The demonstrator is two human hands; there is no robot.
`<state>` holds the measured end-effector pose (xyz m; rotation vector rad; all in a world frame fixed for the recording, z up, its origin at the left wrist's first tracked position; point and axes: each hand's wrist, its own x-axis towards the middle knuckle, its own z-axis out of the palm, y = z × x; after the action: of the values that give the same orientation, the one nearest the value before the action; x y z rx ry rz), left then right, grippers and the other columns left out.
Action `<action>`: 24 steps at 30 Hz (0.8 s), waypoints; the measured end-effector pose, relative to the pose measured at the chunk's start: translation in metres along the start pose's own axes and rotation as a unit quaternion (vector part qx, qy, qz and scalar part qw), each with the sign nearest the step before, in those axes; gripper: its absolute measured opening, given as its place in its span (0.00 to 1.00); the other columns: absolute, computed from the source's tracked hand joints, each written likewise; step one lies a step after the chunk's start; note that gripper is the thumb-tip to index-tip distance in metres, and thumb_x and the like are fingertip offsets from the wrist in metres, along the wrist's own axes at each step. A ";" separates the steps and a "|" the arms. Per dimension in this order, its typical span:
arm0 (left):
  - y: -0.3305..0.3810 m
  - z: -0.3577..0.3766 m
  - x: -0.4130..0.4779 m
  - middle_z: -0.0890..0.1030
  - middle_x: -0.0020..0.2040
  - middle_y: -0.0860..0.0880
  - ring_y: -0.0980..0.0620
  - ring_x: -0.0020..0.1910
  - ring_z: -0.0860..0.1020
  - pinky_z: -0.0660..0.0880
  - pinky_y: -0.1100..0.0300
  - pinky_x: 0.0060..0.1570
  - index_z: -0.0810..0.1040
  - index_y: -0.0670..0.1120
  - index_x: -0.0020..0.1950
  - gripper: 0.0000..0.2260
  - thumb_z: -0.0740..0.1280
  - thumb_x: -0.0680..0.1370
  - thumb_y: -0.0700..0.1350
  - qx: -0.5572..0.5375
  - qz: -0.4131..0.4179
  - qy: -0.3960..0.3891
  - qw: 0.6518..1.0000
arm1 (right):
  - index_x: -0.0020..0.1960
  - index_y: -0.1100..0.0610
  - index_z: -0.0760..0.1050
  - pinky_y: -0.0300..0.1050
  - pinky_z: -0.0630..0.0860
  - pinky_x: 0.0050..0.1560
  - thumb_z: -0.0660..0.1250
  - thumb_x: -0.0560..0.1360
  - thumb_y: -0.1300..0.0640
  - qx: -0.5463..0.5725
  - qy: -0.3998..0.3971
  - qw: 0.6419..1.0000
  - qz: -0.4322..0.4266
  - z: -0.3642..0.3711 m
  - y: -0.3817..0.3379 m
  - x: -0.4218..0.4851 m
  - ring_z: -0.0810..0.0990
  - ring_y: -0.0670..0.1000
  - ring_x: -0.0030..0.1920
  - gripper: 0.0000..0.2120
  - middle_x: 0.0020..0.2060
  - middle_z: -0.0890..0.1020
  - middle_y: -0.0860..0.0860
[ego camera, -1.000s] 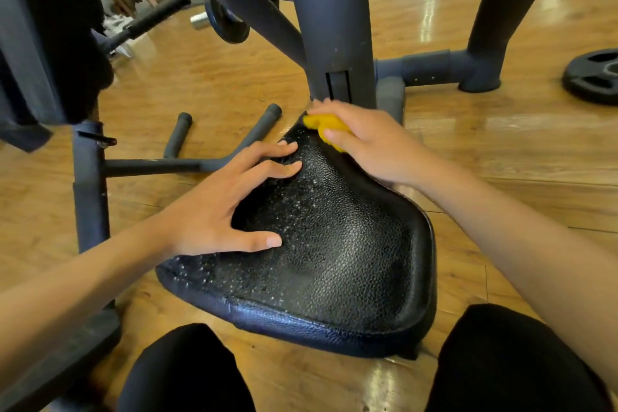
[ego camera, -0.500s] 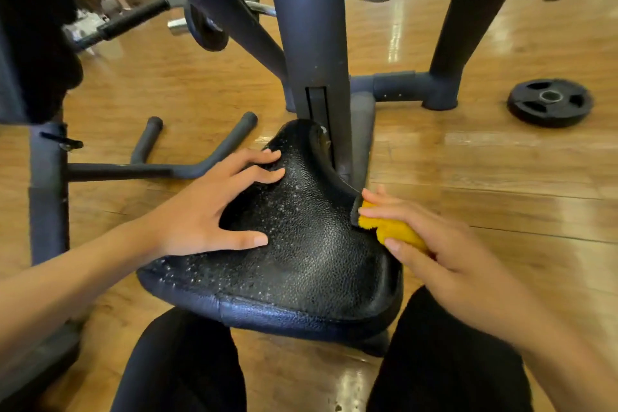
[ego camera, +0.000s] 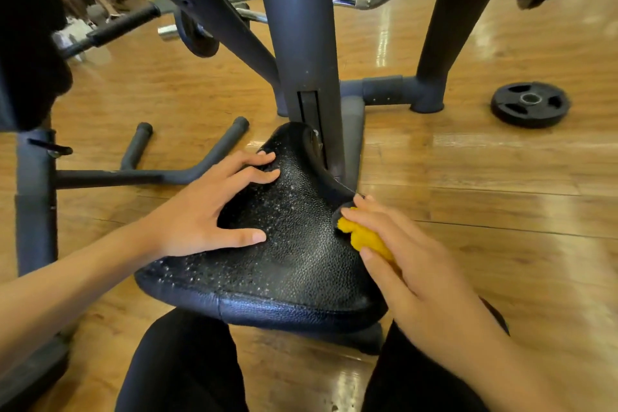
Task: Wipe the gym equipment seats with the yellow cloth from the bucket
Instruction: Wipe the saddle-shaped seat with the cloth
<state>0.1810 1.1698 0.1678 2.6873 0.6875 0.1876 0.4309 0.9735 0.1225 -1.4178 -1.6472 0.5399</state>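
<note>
A black textured seat (ego camera: pixel 294 264) of a gym machine sits low in the middle, speckled with water droplets on its left and front. My left hand (ego camera: pixel 207 211) rests flat on the seat's left side with fingers spread. My right hand (ego camera: pixel 411 264) grips a bunched yellow cloth (ego camera: pixel 363 236) and presses it against the seat's right edge. Most of the cloth is hidden under my fingers. No bucket is in view.
The grey machine post (ego camera: pixel 301 43) rises right behind the seat, with base tubes (ego camera: pixel 384 90) on the wooden floor. A black weight plate (ego camera: pixel 530 104) lies at the right. A padded black part (ego camera: pixel 30 53) stands at the left. My knees (ego camera: pixel 180 365) are below the seat.
My right hand has carried the cloth from the seat's far tip by the post down along the right edge toward me. My left hand has stayed on the seat.
</note>
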 end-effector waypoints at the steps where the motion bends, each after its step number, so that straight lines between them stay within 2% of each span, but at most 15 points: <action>1: 0.000 0.000 0.000 0.62 0.79 0.52 0.54 0.81 0.58 0.59 0.50 0.78 0.69 0.49 0.76 0.35 0.69 0.75 0.66 -0.001 0.003 0.002 1.000 | 0.73 0.47 0.70 0.36 0.58 0.75 0.59 0.81 0.53 -0.003 0.000 1.000 0.001 0.002 -0.002 -0.005 0.61 0.38 0.76 0.20 0.74 0.69 0.41; 2: 0.000 0.000 0.001 0.62 0.79 0.52 0.54 0.81 0.58 0.58 0.51 0.78 0.69 0.49 0.76 0.35 0.69 0.75 0.66 -0.001 0.004 0.004 1.000 | 0.73 0.46 0.70 0.38 0.58 0.76 0.58 0.81 0.52 -0.010 -0.003 1.000 0.007 0.003 -0.001 0.000 0.61 0.39 0.76 0.21 0.75 0.68 0.41; 4: 0.001 0.001 0.001 0.62 0.79 0.53 0.54 0.81 0.58 0.58 0.52 0.78 0.69 0.49 0.76 0.35 0.69 0.75 0.66 0.001 0.002 0.003 1.000 | 0.73 0.46 0.69 0.47 0.63 0.74 0.57 0.81 0.51 -0.059 -0.018 0.998 0.006 0.004 0.003 0.036 0.67 0.43 0.74 0.21 0.73 0.71 0.43; 7: 0.004 0.000 0.000 0.62 0.79 0.52 0.54 0.81 0.58 0.59 0.51 0.78 0.69 0.49 0.77 0.35 0.69 0.75 0.65 0.003 -0.003 0.001 1.000 | 0.73 0.47 0.67 0.55 0.72 0.64 0.58 0.83 0.52 -0.146 -0.070 0.986 0.051 0.015 0.018 0.103 0.75 0.57 0.65 0.19 0.66 0.76 0.52; 10: 0.005 0.000 -0.001 0.62 0.79 0.52 0.55 0.81 0.57 0.58 0.51 0.78 0.69 0.49 0.77 0.35 0.68 0.75 0.64 0.002 -0.007 0.001 1.000 | 0.72 0.46 0.68 0.55 0.72 0.61 0.57 0.83 0.50 -0.130 -0.070 0.987 0.065 0.017 0.022 0.103 0.76 0.58 0.63 0.18 0.63 0.78 0.52; 12: 0.004 0.000 -0.001 0.62 0.79 0.52 0.55 0.81 0.58 0.58 0.51 0.78 0.69 0.49 0.77 0.35 0.69 0.75 0.65 0.003 -0.004 0.005 1.000 | 0.71 0.44 0.69 0.53 0.72 0.63 0.57 0.82 0.49 -0.101 -0.022 0.994 0.038 0.007 0.013 0.057 0.76 0.51 0.65 0.18 0.65 0.77 0.46; 14: 0.003 0.001 0.000 0.63 0.79 0.51 0.54 0.81 0.58 0.58 0.55 0.78 0.70 0.49 0.76 0.34 0.69 0.75 0.64 0.004 0.002 0.009 1.000 | 0.72 0.45 0.70 0.43 0.66 0.71 0.59 0.81 0.50 -0.034 0.015 0.999 0.036 -0.001 -0.002 0.008 0.69 0.42 0.73 0.20 0.70 0.74 0.42; 16: 0.002 0.001 0.000 0.63 0.79 0.52 0.55 0.81 0.58 0.57 0.57 0.78 0.70 0.49 0.76 0.34 0.69 0.74 0.64 0.001 0.000 0.010 1.000 | 0.73 0.46 0.70 0.32 0.58 0.73 0.59 0.81 0.53 -0.008 0.035 0.999 0.035 -0.001 -0.004 -0.012 0.62 0.38 0.76 0.20 0.74 0.69 0.41; 18: 0.003 0.001 0.000 0.63 0.79 0.52 0.55 0.81 0.58 0.58 0.56 0.78 0.70 0.49 0.76 0.34 0.69 0.74 0.64 0.003 -0.003 0.010 1.000 | 0.73 0.48 0.70 0.28 0.56 0.72 0.60 0.82 0.55 -0.031 0.016 0.998 0.045 -0.001 -0.001 0.013 0.62 0.41 0.77 0.19 0.74 0.70 0.44; 19: 0.004 0.001 0.000 0.62 0.79 0.52 0.55 0.81 0.58 0.58 0.53 0.78 0.69 0.49 0.76 0.34 0.69 0.74 0.65 0.005 -0.006 0.009 1.000 | 0.73 0.49 0.70 0.31 0.58 0.72 0.61 0.83 0.56 -0.066 -0.016 0.997 0.044 0.000 0.002 0.036 0.64 0.45 0.76 0.19 0.73 0.71 0.46; 21: 0.005 0.001 0.000 0.62 0.79 0.53 0.55 0.81 0.58 0.59 0.48 0.78 0.69 0.50 0.77 0.35 0.69 0.74 0.65 0.005 -0.013 0.006 1.000 | 0.77 0.49 0.65 0.44 0.64 0.70 0.60 0.83 0.56 -0.111 -0.090 0.988 0.061 0.005 0.013 0.091 0.68 0.54 0.74 0.22 0.72 0.73 0.51; 24: 0.007 0.000 0.000 0.62 0.79 0.53 0.54 0.81 0.58 0.60 0.45 0.78 0.69 0.49 0.77 0.34 0.69 0.75 0.64 0.003 -0.019 0.003 1.000 | 0.81 0.48 0.54 0.44 0.65 0.61 0.54 0.86 0.52 -0.085 -0.141 0.976 0.142 0.020 0.028 0.157 0.68 0.60 0.72 0.24 0.74 0.70 0.57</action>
<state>0.1839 1.1640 0.1699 2.6775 0.7402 0.1841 0.4348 1.1333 0.1415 -1.7849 -1.7534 0.8092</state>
